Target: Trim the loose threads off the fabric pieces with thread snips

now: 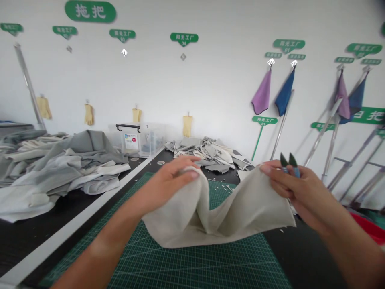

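The left hand point(171, 180) and right hand point(296, 192) are clamping opposite ends of a beige cloth point(210, 212), held crosswise above a green cutting mat point(192, 261), the right hand also gripping small green-bladed snips point(288, 164)

Textile workshop | lower centre: green gridded cutting mat point(195, 265) beneath cream fabric panel point(216, 212) | left: heaped grey fabric point(60, 168) on black worktable point(30, 241), clear plastic bin point(132, 140) behind | right wall: hanging purple and blue cloths point(261, 92), leaning metal poles point(321, 132) | back wall: green numbered signs point(184, 39), yellow gloves point(88, 114)
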`<action>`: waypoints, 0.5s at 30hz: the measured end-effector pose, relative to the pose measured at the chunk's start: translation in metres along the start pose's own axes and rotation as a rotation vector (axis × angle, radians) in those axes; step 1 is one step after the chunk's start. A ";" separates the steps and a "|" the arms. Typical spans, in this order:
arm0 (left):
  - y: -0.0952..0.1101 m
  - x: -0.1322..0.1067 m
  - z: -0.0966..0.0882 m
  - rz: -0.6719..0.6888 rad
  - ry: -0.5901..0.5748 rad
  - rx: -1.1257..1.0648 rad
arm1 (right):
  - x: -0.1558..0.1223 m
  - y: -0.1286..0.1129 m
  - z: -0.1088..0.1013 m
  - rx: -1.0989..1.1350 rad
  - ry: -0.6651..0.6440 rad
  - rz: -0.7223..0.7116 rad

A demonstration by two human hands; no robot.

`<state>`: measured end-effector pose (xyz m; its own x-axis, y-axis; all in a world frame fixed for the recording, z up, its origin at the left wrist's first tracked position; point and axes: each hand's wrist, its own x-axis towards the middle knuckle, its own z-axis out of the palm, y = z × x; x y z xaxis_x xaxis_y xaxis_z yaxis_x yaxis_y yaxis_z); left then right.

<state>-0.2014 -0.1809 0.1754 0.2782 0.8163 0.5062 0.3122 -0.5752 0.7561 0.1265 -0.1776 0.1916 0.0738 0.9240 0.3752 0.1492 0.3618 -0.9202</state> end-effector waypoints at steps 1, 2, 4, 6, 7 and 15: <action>0.005 0.000 0.016 0.061 -0.081 -0.011 | -0.006 0.000 0.011 -0.030 -0.043 0.018; 0.009 0.000 0.031 0.104 -0.164 -0.032 | -0.011 0.000 0.020 -0.037 -0.081 0.025; 0.011 0.000 0.057 0.161 -0.276 -0.121 | -0.017 0.002 0.032 -0.036 -0.168 0.043; 0.009 0.001 0.079 0.189 -0.357 -0.235 | -0.022 0.005 0.040 -0.036 -0.237 0.077; 0.007 0.001 0.088 0.191 -0.377 -0.282 | -0.023 0.007 0.043 -0.039 -0.255 0.097; -0.033 0.025 0.075 -0.186 -0.122 -0.437 | -0.026 0.012 0.039 -0.001 -0.103 0.144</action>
<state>-0.1367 -0.1456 0.1323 0.3664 0.8761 0.3133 -0.0363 -0.3230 0.9457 0.0883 -0.1924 0.1660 -0.0069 0.9741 0.2259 0.1449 0.2245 -0.9636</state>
